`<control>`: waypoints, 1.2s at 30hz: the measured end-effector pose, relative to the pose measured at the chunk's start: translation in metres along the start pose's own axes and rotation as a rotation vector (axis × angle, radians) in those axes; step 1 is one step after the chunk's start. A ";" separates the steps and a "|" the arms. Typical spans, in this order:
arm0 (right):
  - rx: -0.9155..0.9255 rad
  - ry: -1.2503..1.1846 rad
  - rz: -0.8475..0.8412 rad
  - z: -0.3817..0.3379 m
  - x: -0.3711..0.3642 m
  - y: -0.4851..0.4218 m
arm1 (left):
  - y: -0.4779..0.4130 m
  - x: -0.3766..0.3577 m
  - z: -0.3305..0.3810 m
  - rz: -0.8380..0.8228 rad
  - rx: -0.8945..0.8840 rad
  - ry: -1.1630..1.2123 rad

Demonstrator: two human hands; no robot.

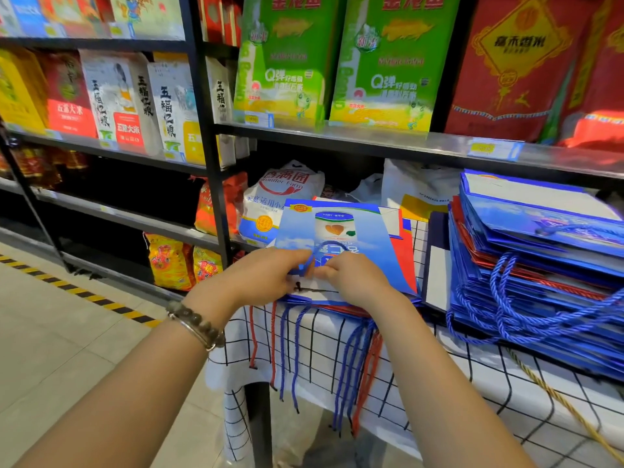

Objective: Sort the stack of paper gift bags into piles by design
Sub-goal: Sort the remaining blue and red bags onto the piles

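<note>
**Store aisle, head view.** A black shelving unit (337, 136) fills the background. It carries green rice packs (283, 62) on the upper tier and red and white sacks to either side. In front of it stands a table draped in a white cloth with a black grid (472, 383). To the left, a yellow-and-black striped line (84, 295) crosses the tiled floor.

**Unsorted stack.** A tall stack of gift bags (540, 248), mostly glossy blue with a few red edges showing, lies flat on the right part of the table. Its blue rope handles spill toward the near edge.

**Sorted pile.** A lower pile lies at the table's left end, well apart from the tall stack. Its top bag (368, 231) is blue and printed with a jar motif, and red edges show beneath it. Blue and red cords (351, 366) from this pile hang over the table's front.

**Arms and hands.** Both forearms reach forward from the bottom of the view and converge over the near edge of the top bag. The left hand (263, 275) is turned palm down, with its fingers drawn together toward the right. The right hand (351, 278) mirrors it, knuckles up and fingers curled. The fingertips of both hands close in a narrow pinch on the bag's blue handle cord (332, 245), almost touching each other.

**Bracelet.** A beaded bracelet (199, 324) circles the left wrist.
</note>
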State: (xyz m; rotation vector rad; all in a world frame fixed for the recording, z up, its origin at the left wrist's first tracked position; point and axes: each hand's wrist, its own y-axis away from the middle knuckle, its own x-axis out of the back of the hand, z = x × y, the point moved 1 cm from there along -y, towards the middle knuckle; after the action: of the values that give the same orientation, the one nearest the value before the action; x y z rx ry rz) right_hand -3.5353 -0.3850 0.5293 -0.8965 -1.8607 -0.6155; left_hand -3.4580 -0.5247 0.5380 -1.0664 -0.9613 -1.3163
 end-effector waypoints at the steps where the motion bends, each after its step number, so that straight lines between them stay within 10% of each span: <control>1: -0.003 -0.013 0.003 0.000 0.000 -0.001 | -0.002 0.002 0.001 0.013 -0.017 -0.061; 10: -0.029 -0.096 -0.050 0.003 0.004 -0.007 | 0.001 -0.006 -0.007 0.168 0.023 0.229; 17: -0.033 -0.101 -0.041 0.003 0.004 -0.005 | -0.009 0.003 0.000 0.009 -0.071 -0.149; 26: -0.068 -0.119 -0.038 0.003 0.005 -0.009 | 0.003 0.000 0.008 0.467 -0.342 -0.252; 36: -0.004 -0.140 -0.013 0.005 0.001 0.004 | -0.016 0.002 0.000 0.068 0.375 0.257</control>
State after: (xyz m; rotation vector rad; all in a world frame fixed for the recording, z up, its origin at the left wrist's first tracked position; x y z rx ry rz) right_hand -3.5352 -0.3785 0.5282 -0.9513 -1.9918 -0.5778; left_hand -3.4741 -0.5249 0.5408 -0.6204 -0.9226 -1.1290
